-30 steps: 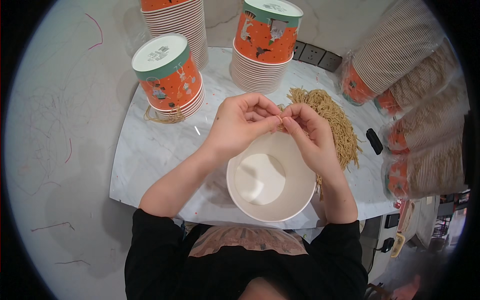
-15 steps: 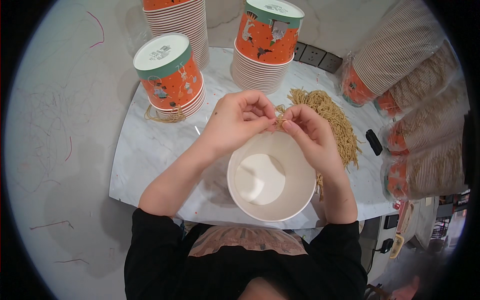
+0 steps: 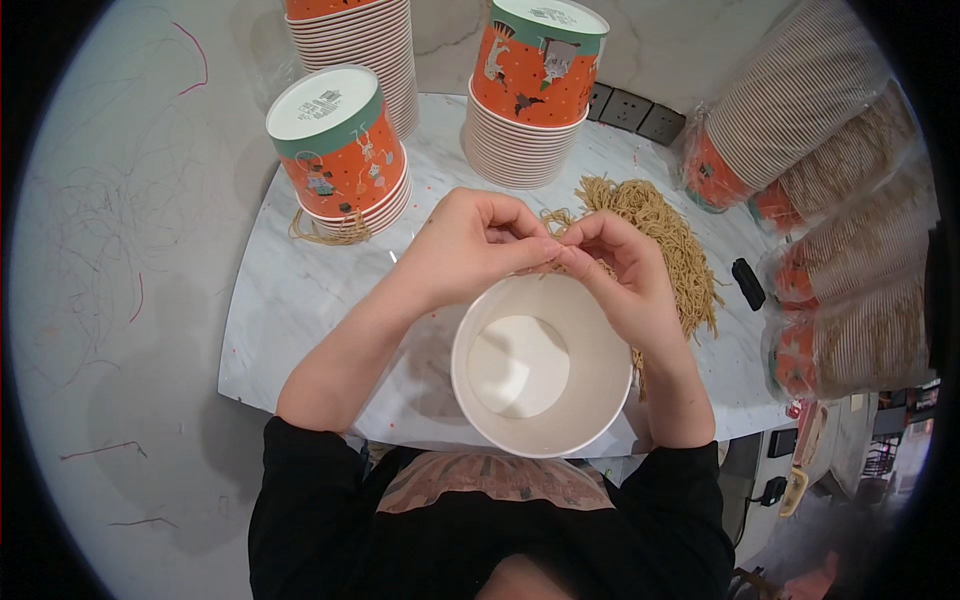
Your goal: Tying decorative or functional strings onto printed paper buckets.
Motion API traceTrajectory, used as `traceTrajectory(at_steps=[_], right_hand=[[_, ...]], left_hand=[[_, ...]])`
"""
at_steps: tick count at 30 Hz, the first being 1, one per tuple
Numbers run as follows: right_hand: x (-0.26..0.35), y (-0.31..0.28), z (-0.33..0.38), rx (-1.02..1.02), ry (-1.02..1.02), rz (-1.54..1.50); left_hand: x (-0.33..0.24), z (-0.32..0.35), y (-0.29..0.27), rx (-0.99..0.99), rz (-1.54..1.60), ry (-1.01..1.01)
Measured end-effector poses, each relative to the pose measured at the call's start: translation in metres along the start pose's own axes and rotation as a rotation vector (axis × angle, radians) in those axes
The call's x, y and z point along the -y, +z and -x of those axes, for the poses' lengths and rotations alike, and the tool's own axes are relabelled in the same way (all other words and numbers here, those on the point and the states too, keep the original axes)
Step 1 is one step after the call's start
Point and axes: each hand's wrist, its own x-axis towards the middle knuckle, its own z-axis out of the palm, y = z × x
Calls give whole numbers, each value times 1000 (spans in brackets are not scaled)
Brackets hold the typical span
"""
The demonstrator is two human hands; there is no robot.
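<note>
An upright paper tub (image 3: pixel 595 375), white inside, stands near the table's front edge with its mouth toward me. At its far rim my left hand (image 3: pixel 485 245) and my right hand (image 3: pixel 622 272) meet, thumbs and fingertips pinched together. Between the fingertips shows a bit of thin tan cord (image 3: pixel 553 268), mostly hidden by the fingers. Just beyond my right hand lies a heap of tan cords (image 3: pixel 665 235), some strands trailing behind the wrist. The tub's outer wall is out of sight.
Inverted orange and green tubs stand in a short stack (image 3: pixel 345 165) at left, with a cord loop (image 3: pixel 335 232) at its foot, and in a taller stack (image 3: pixel 525 130) at the back. Bagged tubs (image 3: pixel 790 110) lean at right by a black object (image 3: pixel 747 284) and sockets (image 3: pixel 628 110).
My hands have drawn closer, so the fingertips now touch over the cord. The tub has shifted slightly toward me.
</note>
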Motion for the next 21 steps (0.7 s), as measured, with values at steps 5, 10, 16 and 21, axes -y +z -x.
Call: traceTrajectory(at_steps=[5, 10, 16, 21], right_hand=[[1, 0, 2, -35, -118, 140], [2, -2, 1, -16, -192, 267], [7, 10, 3, -29, -345, 460], [4, 13, 3, -94, -479, 654]], left_hand=[[-1, -3, -3, 40, 130, -5], [-3, -1, -7, 82, 97, -55], [-6, -2, -13, 75, 118, -113], [-9, -1, -14, 52, 122, -116]])
